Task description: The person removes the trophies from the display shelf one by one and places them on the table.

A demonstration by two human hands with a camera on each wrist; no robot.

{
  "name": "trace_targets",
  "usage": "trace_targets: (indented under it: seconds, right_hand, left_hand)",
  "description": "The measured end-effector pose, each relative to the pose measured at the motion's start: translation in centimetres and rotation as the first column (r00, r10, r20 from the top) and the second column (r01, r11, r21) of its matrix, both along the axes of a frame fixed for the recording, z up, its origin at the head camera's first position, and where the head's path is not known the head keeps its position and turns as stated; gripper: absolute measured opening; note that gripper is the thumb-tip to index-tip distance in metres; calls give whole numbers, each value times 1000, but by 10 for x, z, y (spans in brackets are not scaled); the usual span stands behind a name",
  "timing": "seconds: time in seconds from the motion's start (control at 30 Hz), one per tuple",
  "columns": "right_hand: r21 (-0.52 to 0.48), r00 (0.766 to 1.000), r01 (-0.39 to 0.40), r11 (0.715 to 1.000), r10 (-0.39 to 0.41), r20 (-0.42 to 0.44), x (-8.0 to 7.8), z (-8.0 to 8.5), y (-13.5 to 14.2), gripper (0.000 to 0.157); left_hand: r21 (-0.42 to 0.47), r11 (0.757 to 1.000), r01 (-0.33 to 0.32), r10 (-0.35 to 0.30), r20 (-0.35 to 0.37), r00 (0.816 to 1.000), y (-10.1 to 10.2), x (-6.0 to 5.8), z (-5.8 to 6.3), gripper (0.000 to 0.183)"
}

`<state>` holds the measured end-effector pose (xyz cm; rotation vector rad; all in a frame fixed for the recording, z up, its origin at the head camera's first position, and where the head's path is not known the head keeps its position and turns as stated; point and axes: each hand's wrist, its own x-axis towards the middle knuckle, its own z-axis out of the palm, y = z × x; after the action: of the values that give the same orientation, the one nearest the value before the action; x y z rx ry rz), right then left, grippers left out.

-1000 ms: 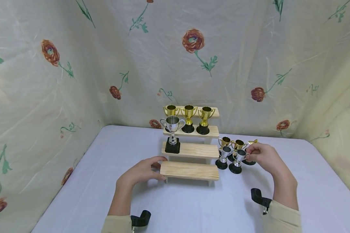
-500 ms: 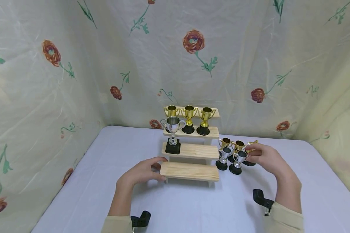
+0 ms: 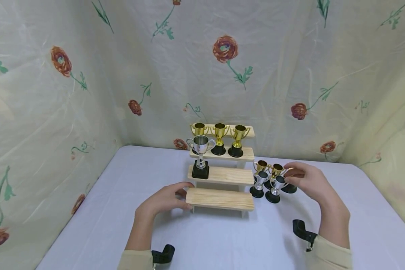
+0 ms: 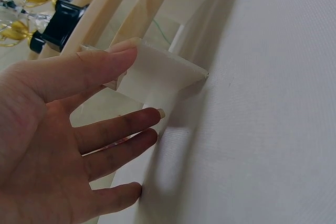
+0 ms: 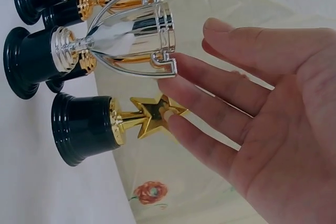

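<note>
My left hand (image 3: 162, 200) is at the left end of a wooden stepped display stand (image 3: 219, 198). Its thumb and index finger touch the lowest tier's end, while the other fingers reach out loosely in the left wrist view. My right hand (image 3: 307, 180) is over the small trophies on the right, thumb apart from the fingers. In the right wrist view, its fingertips lie right at a silver trophy cup's (image 5: 128, 38) handle and at a gold star trophy (image 5: 157, 114). The star is mostly hidden behind the hand in the head view.
On the stand are a larger silver trophy cup (image 3: 200, 150) and three gold trophy cups (image 3: 219, 131), one partly hidden. Another silver trophy cup (image 3: 260, 179) and two gold trophy cups (image 3: 276, 169) stand close together right of the stand. A floral curtain (image 3: 273, 67) hangs behind the table.
My right hand has shifted slightly right and its fingers have spread over the star trophy, covering its top in the head view. The left hand stays at the stand.
</note>
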<state>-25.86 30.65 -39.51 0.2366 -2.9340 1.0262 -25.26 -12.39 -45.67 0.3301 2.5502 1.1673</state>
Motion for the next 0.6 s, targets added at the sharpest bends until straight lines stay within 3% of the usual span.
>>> trace_targets:
  seconds: [0.17, 0.4, 0.6]
  right_hand:
    - [4, 998, 15, 1000, -15, -57, 1, 4, -7, 42]
    - [0, 996, 54, 999, -54, -70, 3, 9, -21, 42]
    - [-27, 992, 39, 999, -42, -123, 3, 10, -31, 39]
  left_hand:
    - [1, 1000, -2, 2, 5, 1000, 0, 1, 1, 62]
    - [-2, 1000, 7, -7, -7, 1000, 0, 2, 2, 62]
    - [-2, 1000, 19, -19, -21, 1000, -1, 2, 3, 62]
